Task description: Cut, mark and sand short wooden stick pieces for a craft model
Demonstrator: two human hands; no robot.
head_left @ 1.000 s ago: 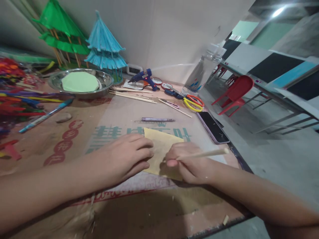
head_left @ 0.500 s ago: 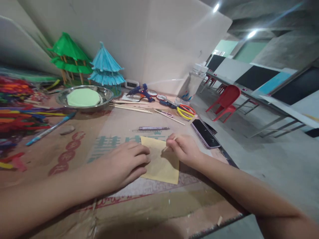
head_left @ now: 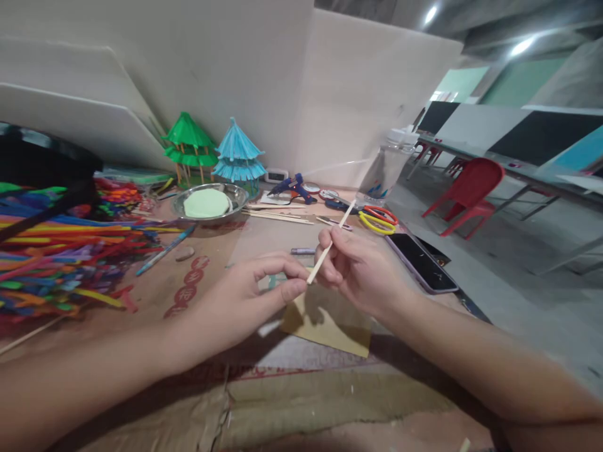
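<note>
My right hand [head_left: 358,270] pinches a thin wooden stick [head_left: 331,242] and holds it tilted above the table. My left hand [head_left: 245,298] is raised beside it, thumb and forefinger pinched around the stick's lower end. Under both hands lies a yellow-brown sheet of sandpaper [head_left: 328,321] on the cardboard-covered table [head_left: 292,389]. Whether the left fingers grip the stick tip or only touch it is hard to tell.
A heap of coloured sticks [head_left: 61,257] lies at left. A metal dish with a green disc [head_left: 207,204], green [head_left: 187,144] and blue [head_left: 239,154] paper pagodas, a glue gun [head_left: 291,186], scissors [head_left: 377,216], a pen [head_left: 304,250] and a phone [head_left: 421,262] lie around. Red chair [head_left: 464,188] at right.
Both hands have lifted off the sandpaper. The right hand raised the stick upright, and the left hand went from pressing the sheet flat to pinching at the stick's lower end. The head tilted up.
</note>
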